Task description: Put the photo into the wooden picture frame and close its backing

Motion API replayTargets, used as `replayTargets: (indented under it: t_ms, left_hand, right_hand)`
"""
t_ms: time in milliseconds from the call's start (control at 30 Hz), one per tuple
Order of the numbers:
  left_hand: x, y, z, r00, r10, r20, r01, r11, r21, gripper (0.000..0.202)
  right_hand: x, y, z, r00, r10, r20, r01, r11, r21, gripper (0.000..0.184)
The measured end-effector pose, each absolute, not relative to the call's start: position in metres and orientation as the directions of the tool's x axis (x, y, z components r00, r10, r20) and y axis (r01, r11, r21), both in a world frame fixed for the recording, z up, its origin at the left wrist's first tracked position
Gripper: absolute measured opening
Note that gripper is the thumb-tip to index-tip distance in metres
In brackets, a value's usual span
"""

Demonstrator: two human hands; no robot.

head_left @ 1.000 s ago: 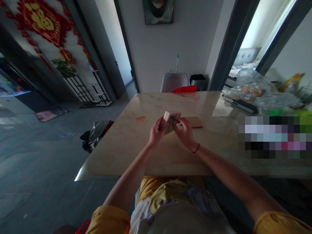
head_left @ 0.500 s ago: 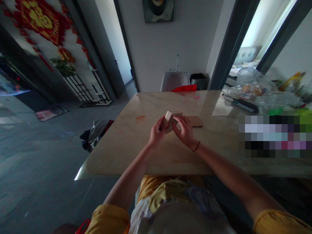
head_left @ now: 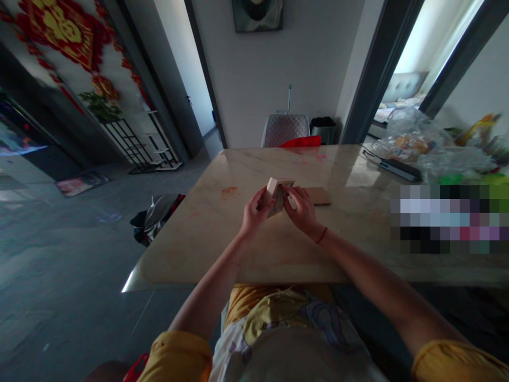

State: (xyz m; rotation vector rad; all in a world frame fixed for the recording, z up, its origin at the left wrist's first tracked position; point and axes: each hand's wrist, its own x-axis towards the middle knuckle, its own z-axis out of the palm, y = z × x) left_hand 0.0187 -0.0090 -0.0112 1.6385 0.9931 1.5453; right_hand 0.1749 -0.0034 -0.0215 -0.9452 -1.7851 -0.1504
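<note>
One small box-shaped object, over the table, between two hands. Left hand closed around its left side. Right hand half curled, fingertips at its right side; can't tell if pinching. One flat brown piece beside right hand; one chair beyond.

Looks glossy and marble-like on the surface, matt and card-like on the held object and flat brown piece, crinkly, clear plastic on the bags.
</note>
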Motion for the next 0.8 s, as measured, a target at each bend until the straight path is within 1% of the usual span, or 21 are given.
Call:
replayTargets:
  t_ms: [100,200,300,433,567,633,700,800]
  left_hand:
    - [0.018,-0.009,-0.010,0.002,0.879,0.478,0.074,-0.476,0.876,0.054]
    - [0.018,-0.009,-0.010,0.003,0.876,0.482,0.061,-0.481,0.874,0.055]
    - [0.018,-0.009,-0.010,0.005,0.867,0.499,0.055,-0.498,0.865,0.055]
    - [0.017,-0.006,-0.011,-0.041,0.862,0.505,0.030,-0.504,0.863,0.056]
    - [0.015,-0.004,-0.011,-0.078,0.860,0.503,-0.028,-0.507,0.862,0.058]
    - [0.015,-0.004,-0.010,-0.088,0.869,0.487,-0.070,-0.493,0.867,0.059]
    - [0.014,-0.004,-0.010,-0.091,0.882,0.463,-0.116,-0.471,0.874,0.058]
    - [0.014,-0.005,-0.009,-0.066,0.905,0.420,-0.169,-0.425,0.889,0.055]
  right_hand:
    - [0.176,0.001,-0.023,-0.101,0.572,0.814,0.639,0.665,-0.387,0.036]
    - [0.176,0.003,-0.023,-0.095,0.592,0.800,0.606,0.672,-0.425,0.032]
    - [0.174,0.003,-0.022,-0.122,0.594,0.795,0.603,0.681,-0.416,0.024]
    - [0.169,0.001,-0.023,-0.141,0.604,0.785,0.618,0.673,-0.407,0.018]
    - [0.167,-0.003,-0.026,-0.172,0.596,0.784,0.649,0.667,-0.365,0.013]
    - [0.166,-0.003,-0.028,-0.171,0.588,0.790,0.663,0.662,-0.350,0.019]
    - [0.165,-0.002,-0.030,-0.144,0.591,0.794,0.675,0.645,-0.358,0.035]
    - [0.166,0.000,-0.032,-0.062,0.603,0.796,0.687,0.604,-0.403,0.058]
